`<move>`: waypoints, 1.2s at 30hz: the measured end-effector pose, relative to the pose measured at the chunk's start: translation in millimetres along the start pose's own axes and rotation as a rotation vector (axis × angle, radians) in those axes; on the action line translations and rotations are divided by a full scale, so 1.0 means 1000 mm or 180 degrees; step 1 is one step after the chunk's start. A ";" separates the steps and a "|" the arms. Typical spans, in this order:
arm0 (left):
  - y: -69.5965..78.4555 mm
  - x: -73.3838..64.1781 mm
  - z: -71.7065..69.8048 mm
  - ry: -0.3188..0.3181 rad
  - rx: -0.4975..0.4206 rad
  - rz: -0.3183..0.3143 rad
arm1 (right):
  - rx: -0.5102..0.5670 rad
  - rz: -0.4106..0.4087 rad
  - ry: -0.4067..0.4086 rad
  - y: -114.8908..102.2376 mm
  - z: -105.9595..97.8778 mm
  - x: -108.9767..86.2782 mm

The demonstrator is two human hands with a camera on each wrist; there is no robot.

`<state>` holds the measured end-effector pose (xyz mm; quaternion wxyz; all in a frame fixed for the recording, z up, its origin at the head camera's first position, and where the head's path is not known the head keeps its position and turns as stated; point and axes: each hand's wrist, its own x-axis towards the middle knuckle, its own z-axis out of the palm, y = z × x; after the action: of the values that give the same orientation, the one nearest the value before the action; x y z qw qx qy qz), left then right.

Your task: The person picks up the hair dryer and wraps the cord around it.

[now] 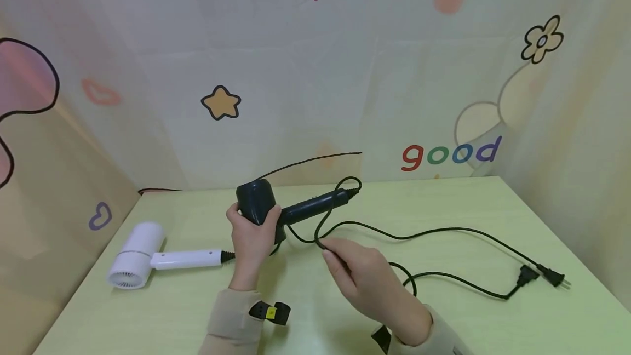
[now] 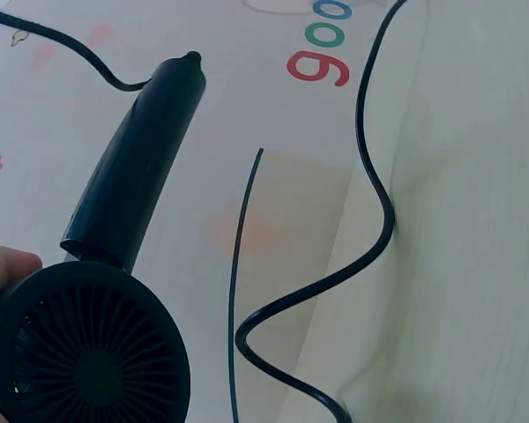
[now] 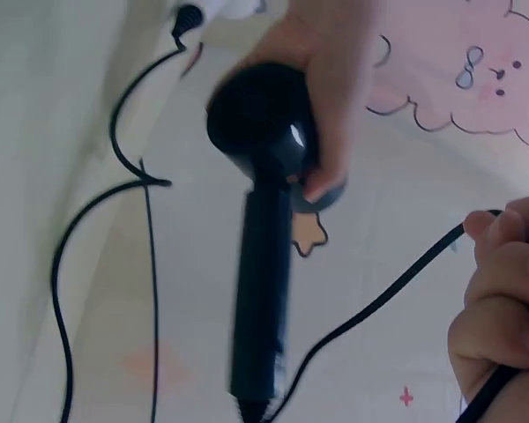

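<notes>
Nearest the camera, two beige sleeves [image 1: 234, 314] are reaching in over a pale green worktop [image 1: 315, 327], and a black wrist strap with a yellow label [image 1: 271, 312] is circling the left cuff. The right hand [image 1: 367, 278] is curling its fingers round a thin black round-section cord [image 1: 322, 233], which is passing through its grip. A little farther off, the left hand [image 1: 253, 240] is clamping the barrel of a glossy dark navy hair dryer [image 1: 315, 208], holding it up off the worktop. Its straight handle is pointing to the right and slightly upward, and the cord is looping from the handle's end back to the right hand. To the left, a glossy white hair dryer [image 1: 130, 259] is lying on the worktop, its handle pointing at the left wrist. A second black cord [image 1: 434, 230] is running in a wavy line across the right half, ending in a black two-pin plug [image 1: 552, 276]; another black plug [image 1: 526, 275] is lying just beside it. Behind everything, a pale fabric backdrop [image 1: 315, 70] is hanging, showing an orange star, an outlined flower and the multicoloured word "good".
</notes>
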<state>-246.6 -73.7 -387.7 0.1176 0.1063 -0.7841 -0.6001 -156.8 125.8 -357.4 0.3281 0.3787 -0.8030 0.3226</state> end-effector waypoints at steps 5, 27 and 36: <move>0.005 0.000 -0.005 0.0023 -0.0216 -0.0227 | -0.0037 -0.0082 -0.0515 -0.003 0.014 -0.003; 0.026 0.005 -0.025 -0.0363 -0.1024 -0.0727 | -0.0018 0.0666 -0.1485 0.023 0.042 -0.005; 0.023 0.000 -0.023 -0.0645 -0.1239 -0.0752 | 0.0995 0.1477 -0.1622 0.035 0.043 -0.010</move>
<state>-239.7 -88.6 -359.5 -0.0143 0.1119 -0.6437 -0.7570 -192.3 114.7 -399.4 -0.0257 0.3003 -0.8644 0.4025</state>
